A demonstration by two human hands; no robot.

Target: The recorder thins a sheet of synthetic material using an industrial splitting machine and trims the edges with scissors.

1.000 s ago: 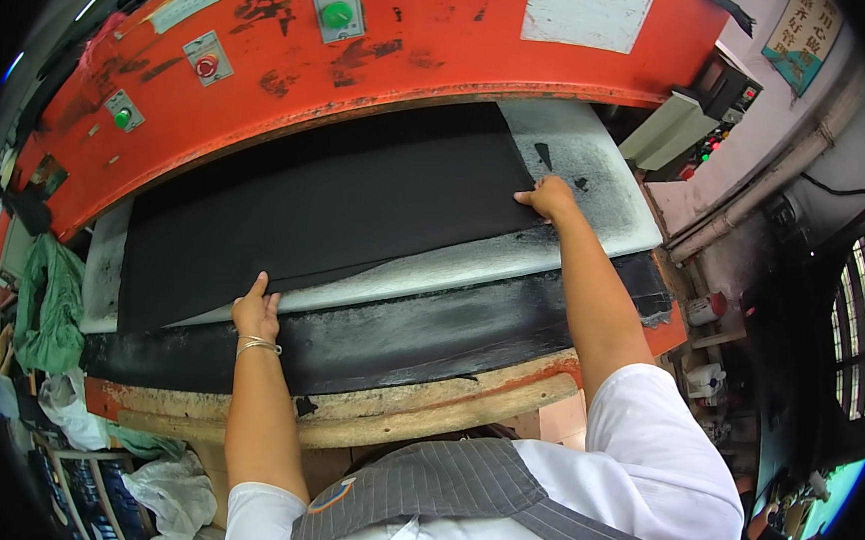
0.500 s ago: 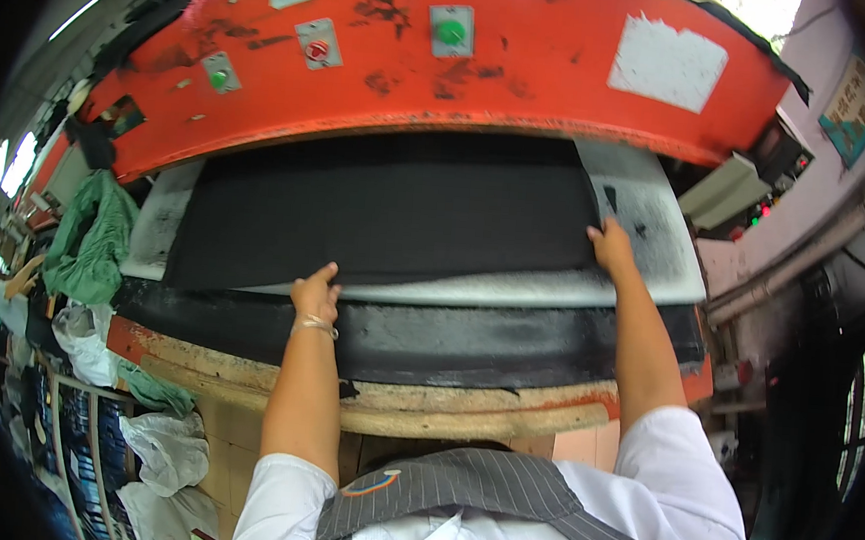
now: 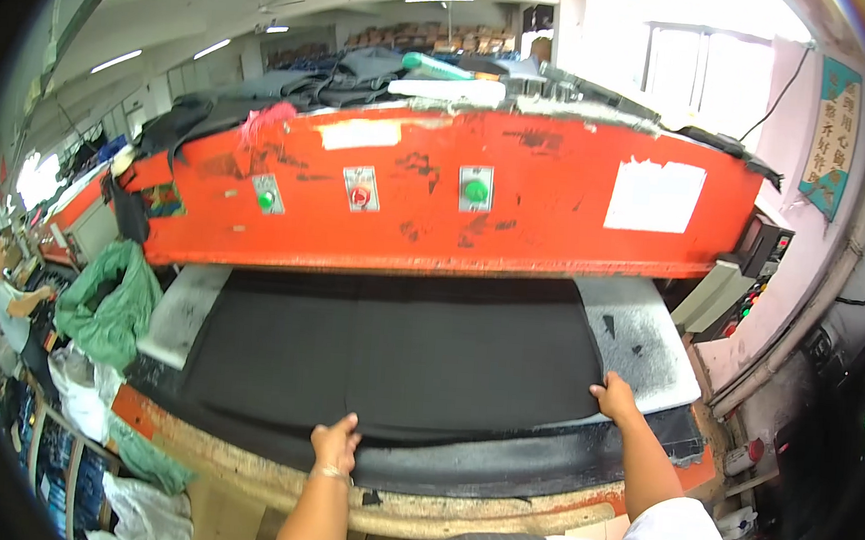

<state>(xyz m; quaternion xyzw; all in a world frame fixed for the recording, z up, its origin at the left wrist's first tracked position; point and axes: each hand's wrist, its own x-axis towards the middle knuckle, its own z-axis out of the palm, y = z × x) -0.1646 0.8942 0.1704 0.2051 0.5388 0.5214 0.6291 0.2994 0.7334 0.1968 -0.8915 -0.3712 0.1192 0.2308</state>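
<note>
A wide sheet of black fabric (image 3: 397, 348) lies over a white, grey-smudged board (image 3: 653, 351) and runs back beneath an orange-red machine (image 3: 295, 225). My left hand (image 3: 336, 447) grips the fabric's near edge left of the middle, thumb and fingers closed; a bracelet circles that wrist. At the near right corner, my right hand (image 3: 615, 396) pinches the same sheet. Between the hands the near edge droops over the board's front. Small black scraps (image 3: 609, 327) rest on the board's right part.
A dark padded ledge (image 3: 479, 466) and a worn wooden rim (image 3: 436, 511) run along the front. Green and red buttons (image 3: 360, 198) sit on the machine's face. Green sacking (image 3: 110, 298) stands at left, near a person (image 3: 14, 301). A control box (image 3: 740, 312) is at right.
The view has tilted upward, showing more of the room. The fabric's near edge has come toward me and covers the board's front strip between my hands. Both hands still hold it.
</note>
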